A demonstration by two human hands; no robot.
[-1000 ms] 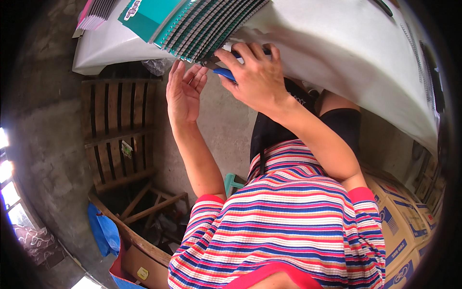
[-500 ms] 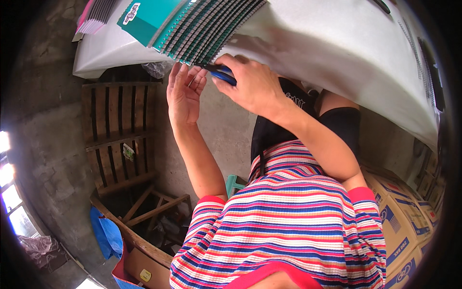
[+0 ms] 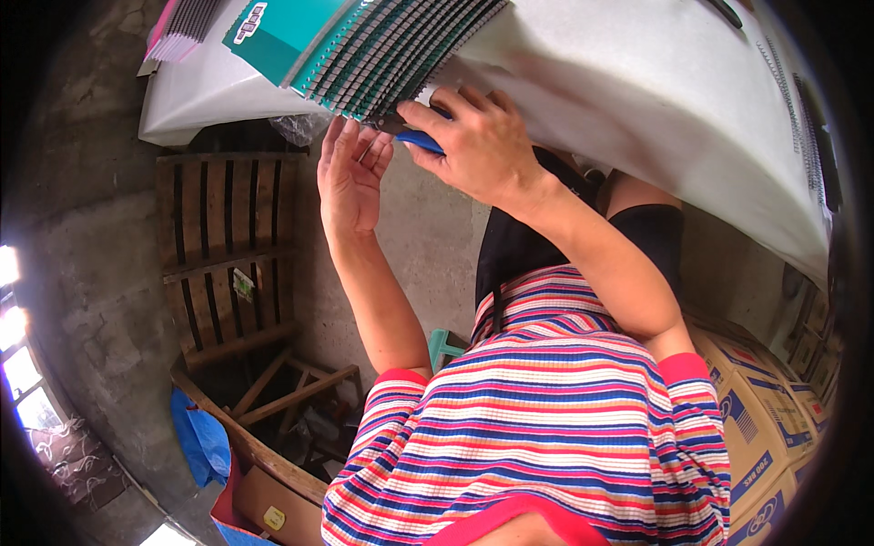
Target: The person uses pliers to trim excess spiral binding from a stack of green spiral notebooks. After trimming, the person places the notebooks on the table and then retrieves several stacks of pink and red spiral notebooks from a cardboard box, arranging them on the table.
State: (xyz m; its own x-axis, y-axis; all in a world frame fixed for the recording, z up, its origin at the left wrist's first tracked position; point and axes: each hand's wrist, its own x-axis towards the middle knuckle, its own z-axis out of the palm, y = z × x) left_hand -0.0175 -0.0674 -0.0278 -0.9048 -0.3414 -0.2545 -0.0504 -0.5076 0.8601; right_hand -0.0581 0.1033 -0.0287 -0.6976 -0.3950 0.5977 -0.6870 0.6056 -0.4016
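Observation:
A fanned stack of teal spiral-bound notebooks (image 3: 296, 41) lies at the table's near edge, its dark wire coils in close rows. My right hand (image 3: 487, 146) is closed around blue-handled pliers (image 3: 420, 141), whose dark jaws are at the near end of the coils. Just left of the jaws is my left hand (image 3: 351, 182), palm turned up and fingers apart, fingertips at the stack's near corner. Whether those fingertips touch a coil end I cannot tell.
The white-covered table (image 3: 619, 100) spans the top. Pink-edged notebooks (image 3: 185, 32) lie far left, loose coils (image 3: 787, 100) far right. A wooden slatted frame (image 3: 228, 246) stands below left, cardboard boxes (image 3: 760, 409) at right, and a blue-edged open carton (image 3: 264, 500) near my left side.
My right hand has shifted slightly up, its fingers now more spread over the pliers' handles. The pliers' jaws remain by the coil ends. My left hand has barely moved.

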